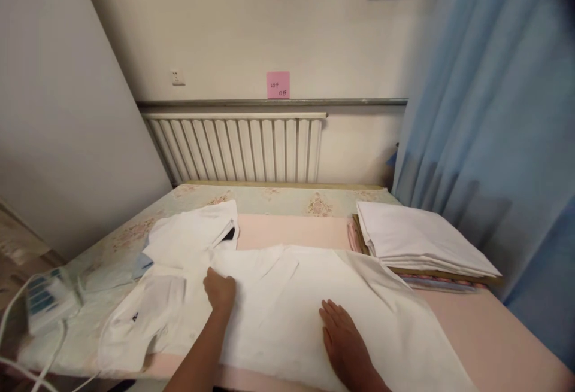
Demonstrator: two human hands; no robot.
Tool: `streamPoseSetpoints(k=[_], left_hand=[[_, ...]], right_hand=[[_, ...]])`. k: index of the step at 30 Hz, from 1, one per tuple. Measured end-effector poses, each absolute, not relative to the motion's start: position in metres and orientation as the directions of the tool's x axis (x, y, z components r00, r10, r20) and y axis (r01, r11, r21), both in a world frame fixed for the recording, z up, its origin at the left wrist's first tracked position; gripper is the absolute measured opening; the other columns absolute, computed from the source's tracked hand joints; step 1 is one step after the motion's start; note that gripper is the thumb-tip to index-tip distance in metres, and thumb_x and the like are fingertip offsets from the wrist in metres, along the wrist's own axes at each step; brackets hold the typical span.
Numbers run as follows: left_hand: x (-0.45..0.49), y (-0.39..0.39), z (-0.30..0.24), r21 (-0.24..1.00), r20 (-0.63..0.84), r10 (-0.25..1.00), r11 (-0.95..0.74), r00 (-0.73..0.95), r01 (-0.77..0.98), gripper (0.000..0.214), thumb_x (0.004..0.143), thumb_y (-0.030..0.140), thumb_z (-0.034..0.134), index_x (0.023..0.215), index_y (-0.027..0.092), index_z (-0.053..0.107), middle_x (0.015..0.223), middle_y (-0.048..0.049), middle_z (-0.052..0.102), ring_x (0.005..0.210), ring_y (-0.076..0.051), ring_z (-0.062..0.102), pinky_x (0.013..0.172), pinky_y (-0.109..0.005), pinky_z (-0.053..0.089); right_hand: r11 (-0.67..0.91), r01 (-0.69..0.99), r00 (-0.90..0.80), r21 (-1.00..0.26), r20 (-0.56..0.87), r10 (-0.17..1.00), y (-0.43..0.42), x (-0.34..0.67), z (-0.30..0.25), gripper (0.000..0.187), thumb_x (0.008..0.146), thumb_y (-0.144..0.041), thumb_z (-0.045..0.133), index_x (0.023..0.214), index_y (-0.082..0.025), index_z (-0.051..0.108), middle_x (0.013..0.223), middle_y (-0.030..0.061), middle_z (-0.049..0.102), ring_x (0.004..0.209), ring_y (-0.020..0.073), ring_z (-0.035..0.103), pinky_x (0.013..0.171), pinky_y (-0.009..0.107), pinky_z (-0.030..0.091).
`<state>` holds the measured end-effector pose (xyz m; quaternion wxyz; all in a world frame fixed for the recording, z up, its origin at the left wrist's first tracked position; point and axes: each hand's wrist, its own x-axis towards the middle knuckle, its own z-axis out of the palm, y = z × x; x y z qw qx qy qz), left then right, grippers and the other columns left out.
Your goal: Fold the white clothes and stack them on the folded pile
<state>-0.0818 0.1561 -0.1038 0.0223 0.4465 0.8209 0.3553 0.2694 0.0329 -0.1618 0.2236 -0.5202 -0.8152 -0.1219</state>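
Observation:
A white coat (269, 314) lies spread sideways over the bed, its short sleeve and a dark mark showing at the left. My left hand (218, 290) is on the upper part of the coat with curled fingers, seeming to pinch the cloth; the fingertips are partly hidden. Farther right, my right hand (344, 338) rests flat on the coat's lower part, fingers straight and close together. Soft creases run across the fabric at the right.
A stack of folded cloths with a white one (417, 236) on top sits at the right. Beneath everything is a pink sheet (291, 227) over a floral cover (318, 203). Cables and a power strip (49, 299) lie at left. A radiator (242, 146) and blue curtain (485, 111) border the bed.

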Motion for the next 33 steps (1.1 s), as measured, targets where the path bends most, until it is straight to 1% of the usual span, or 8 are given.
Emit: streamPoseSetpoints(k=[2, 4, 7, 10, 15, 21, 27, 33], left_hand=[[-0.062, 0.150, -0.100, 0.530, 0.353, 0.788, 0.276, -0.504, 0.802, 0.062, 0.081, 0.020, 0.047, 0.140, 0.004, 0.031, 0.141, -0.0240, 0.042, 0.129, -0.033, 0.042, 0.101, -0.044, 0.039], [-0.041, 0.143, -0.103, 0.396, 0.411, 0.846, 0.169, -0.339, 0.903, 0.058, 0.086, 0.022, 0.042, 0.142, 0.008, 0.034, 0.150, -0.0188, 0.031, 0.139, -0.030, 0.027, 0.110, -0.042, 0.029], [-0.014, 0.130, -0.120, 0.171, 0.338, 0.934, 0.058, -0.114, 0.983, 0.051, 0.091, 0.027, 0.037, 0.140, 0.013, 0.041, 0.153, -0.0143, 0.031, 0.142, -0.030, 0.020, 0.112, -0.049, 0.022], [-0.003, 0.121, -0.140, 0.079, 0.228, 0.974, -0.032, 0.014, 0.996, 0.052, 0.092, 0.036, 0.037, 0.141, 0.019, 0.043, 0.152, -0.0094, 0.034, 0.142, -0.031, 0.021, 0.113, -0.053, 0.017], [-0.001, 0.114, -0.154, 0.046, 0.262, 0.965, -0.034, 0.021, 0.998, 0.053, 0.093, 0.037, 0.033, 0.142, 0.018, 0.040, 0.153, -0.0091, 0.032, 0.142, -0.031, 0.020, 0.113, -0.054, 0.016], [0.023, 0.093, -0.152, -0.001, 0.290, 0.956, -0.041, 0.039, 0.999, 0.055, 0.093, 0.036, 0.033, 0.143, 0.015, 0.039, 0.152, -0.0111, 0.033, 0.143, -0.032, 0.017, 0.113, -0.052, 0.016], [0.055, 0.066, -0.145, -0.030, 0.266, 0.962, -0.060, 0.066, 0.998, 0.055, 0.093, 0.035, 0.032, 0.143, 0.012, 0.039, 0.151, -0.0134, 0.034, 0.141, -0.032, 0.022, 0.112, -0.052, 0.019], [0.077, 0.052, -0.142, -0.021, 0.254, 0.964, -0.078, 0.081, 0.997, 0.054, 0.092, 0.035, 0.034, 0.142, 0.015, 0.041, 0.152, -0.0133, 0.032, 0.141, -0.032, 0.024, 0.112, -0.052, 0.020]], right_hand=[[0.429, 0.902, -0.356, -0.050, 0.476, 0.804, 0.033, 0.269, -0.161, 0.043, 0.086, -0.013, 0.045, 0.127, -0.018, 0.056, 0.136, 0.0065, 0.055, 0.128, 0.0233, 0.048, 0.106, 0.041, 0.038], [0.427, 0.902, -0.349, -0.068, 0.466, 0.813, 0.032, 0.269, -0.159, 0.044, 0.086, -0.013, 0.045, 0.128, -0.018, 0.055, 0.137, 0.0065, 0.054, 0.128, 0.0232, 0.047, 0.107, 0.041, 0.038], [0.424, 0.902, -0.342, -0.088, 0.456, 0.822, 0.031, 0.269, -0.157, 0.045, 0.085, -0.011, 0.044, 0.128, -0.018, 0.055, 0.137, 0.0067, 0.054, 0.129, 0.0230, 0.046, 0.108, 0.041, 0.037], [0.418, 0.901, -0.325, -0.119, 0.453, 0.830, 0.030, 0.268, -0.155, 0.045, 0.086, -0.011, 0.043, 0.128, -0.018, 0.056, 0.137, 0.0064, 0.053, 0.129, 0.0229, 0.045, 0.109, 0.041, 0.036], [0.389, 0.899, -0.267, -0.203, 0.449, 0.853, 0.029, 0.264, -0.151, 0.041, 0.087, -0.015, 0.045, 0.125, -0.018, 0.058, 0.135, 0.0065, 0.056, 0.129, 0.0225, 0.046, 0.110, 0.041, 0.034], [0.379, 0.899, -0.265, -0.220, 0.413, 0.871, 0.028, 0.265, -0.143, 0.041, 0.088, -0.017, 0.046, 0.128, -0.018, 0.056, 0.138, 0.0068, 0.053, 0.131, 0.0225, 0.043, 0.112, 0.041, 0.032], [0.387, 0.895, -0.272, -0.223, 0.414, 0.868, 0.026, 0.267, -0.143, 0.040, 0.089, -0.017, 0.045, 0.128, -0.017, 0.056, 0.139, 0.0082, 0.052, 0.133, 0.0228, 0.041, 0.112, 0.042, 0.030], [0.392, 0.881, -0.249, -0.265, 0.446, 0.860, 0.026, 0.266, -0.146, 0.038, 0.090, -0.020, 0.047, 0.126, -0.017, 0.058, 0.136, 0.0079, 0.055, 0.131, 0.0220, 0.043, 0.113, 0.041, 0.030]])
